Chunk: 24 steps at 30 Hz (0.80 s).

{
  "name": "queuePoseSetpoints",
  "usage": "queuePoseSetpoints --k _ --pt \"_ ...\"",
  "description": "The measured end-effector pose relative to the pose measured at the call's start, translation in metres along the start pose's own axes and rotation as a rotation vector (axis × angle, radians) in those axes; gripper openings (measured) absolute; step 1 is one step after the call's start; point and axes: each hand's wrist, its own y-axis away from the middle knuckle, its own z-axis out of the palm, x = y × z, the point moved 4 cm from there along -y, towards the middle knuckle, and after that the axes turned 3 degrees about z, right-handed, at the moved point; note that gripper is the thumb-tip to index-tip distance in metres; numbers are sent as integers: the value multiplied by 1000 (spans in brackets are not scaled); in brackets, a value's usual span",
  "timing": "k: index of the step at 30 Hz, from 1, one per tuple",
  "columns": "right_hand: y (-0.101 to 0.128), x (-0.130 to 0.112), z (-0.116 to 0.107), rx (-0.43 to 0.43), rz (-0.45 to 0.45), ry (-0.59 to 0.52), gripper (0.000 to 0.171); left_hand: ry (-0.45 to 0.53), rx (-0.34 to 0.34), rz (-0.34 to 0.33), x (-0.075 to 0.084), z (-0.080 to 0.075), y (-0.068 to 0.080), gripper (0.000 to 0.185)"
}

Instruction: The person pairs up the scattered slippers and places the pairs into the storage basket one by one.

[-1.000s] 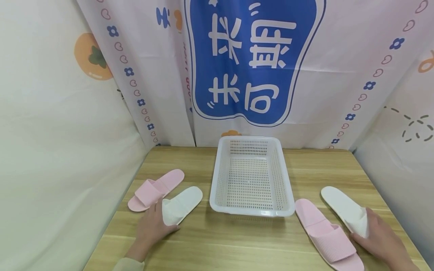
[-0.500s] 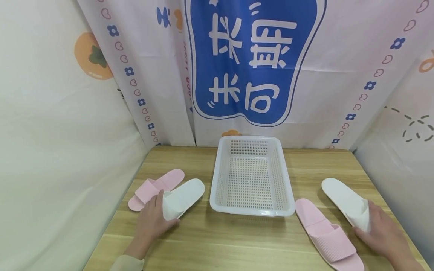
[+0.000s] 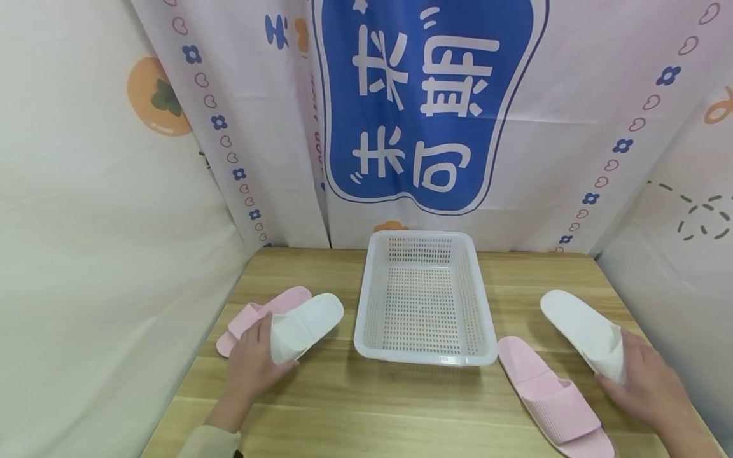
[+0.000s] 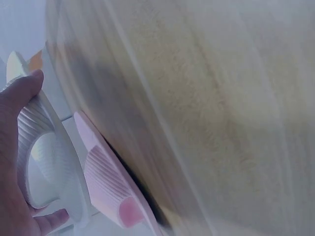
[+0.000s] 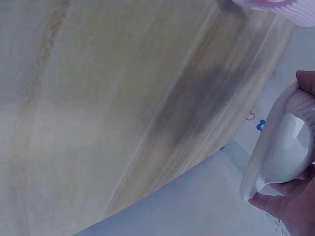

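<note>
Head view shows a wooden table (image 3: 401, 407) with a white basket (image 3: 425, 299) full of little holes in the middle, toward the far side. The left hand (image 3: 249, 369) holds a white slipper (image 3: 303, 321) on the left side of the table. Its fingers are curled round the strap end, with the thumb under the near edge. This white slipper is lifted a bit and sits partly over a pink slipper (image 3: 246, 318) that lies flat just behind it. In the left wrist view, the left hand (image 4: 10, 162) wraps the white slipper (image 4: 49, 152), and the pink slipper (image 4: 106, 182) is right beside it. The right hand (image 3: 647, 381) holds another white slipper (image 3: 581, 331) on the right side of the table. Its fingers are clamped on the strap end, and the toe points to the far left. In the right wrist view, the right hand (image 5: 290, 206) pinches the white slipper's (image 5: 275, 157) strap, which is squashed in a little. A second pink slipper (image 3: 550, 397) lies flat on the table between the basket and the right hand, near the front edge. Behind the table hangs a cloth with a big blue sign (image 3: 424, 102) and small flowers.
</note>
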Motion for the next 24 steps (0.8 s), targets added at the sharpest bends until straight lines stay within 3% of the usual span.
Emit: queuePoseSetpoints --k 11,19,24 --pt "-12 -12 -11 82 -89 -3 108 -31 54 58 -2 -3 -10 122" --pt "-21 -21 -24 164 -185 20 104 -69 118 125 -1 -14 -22 119" --pt "-27 -27 -31 177 -199 29 103 -74 141 144 -2 -20 -33 118"
